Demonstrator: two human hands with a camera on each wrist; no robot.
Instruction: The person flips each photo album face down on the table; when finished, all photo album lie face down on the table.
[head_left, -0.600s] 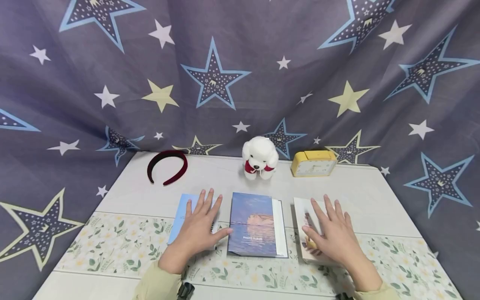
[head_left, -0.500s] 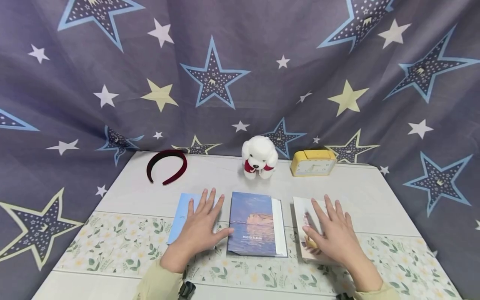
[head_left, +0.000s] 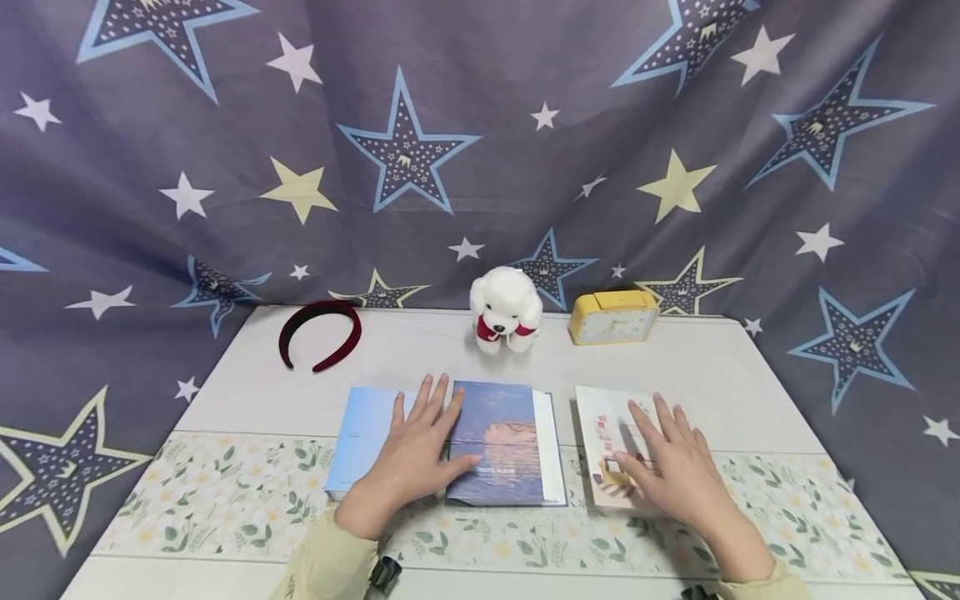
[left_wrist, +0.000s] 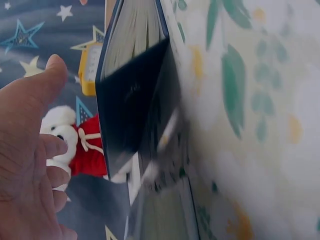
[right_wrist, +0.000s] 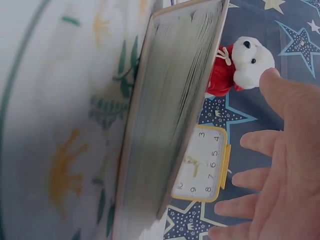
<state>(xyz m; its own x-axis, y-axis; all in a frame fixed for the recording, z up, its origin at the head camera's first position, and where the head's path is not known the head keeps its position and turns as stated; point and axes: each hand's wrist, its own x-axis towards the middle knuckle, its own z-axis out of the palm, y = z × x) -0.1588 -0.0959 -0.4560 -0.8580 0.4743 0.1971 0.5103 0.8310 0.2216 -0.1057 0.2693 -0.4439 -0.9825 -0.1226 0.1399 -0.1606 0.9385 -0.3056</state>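
Observation:
In the head view my left hand (head_left: 414, 450) hovers with spread fingers between a light blue book (head_left: 358, 442) and a blue photo album (head_left: 498, 429), overlapping both. The left wrist view has its fingers apart from the album's dark cover (left_wrist: 132, 100). My right hand (head_left: 678, 462), also spread, is above a white illustrated album (head_left: 603, 417) on the right. From the right wrist, a gap shows between those fingers and this album's page edges (right_wrist: 170, 85). Neither hand holds anything.
Along the back of the table (head_left: 405, 342) are a dark red headband (head_left: 341, 350), a white plush dog (head_left: 506, 300) in red and a yellow alarm clock (head_left: 615, 318). A star-patterned curtain (head_left: 495, 200) hangs behind, and a floral strip (head_left: 247, 492) crosses the table.
My left hand has shifted right, off part of the light blue book and further over the photo album. My right hand stays above the white album, while the head view has turned slightly.

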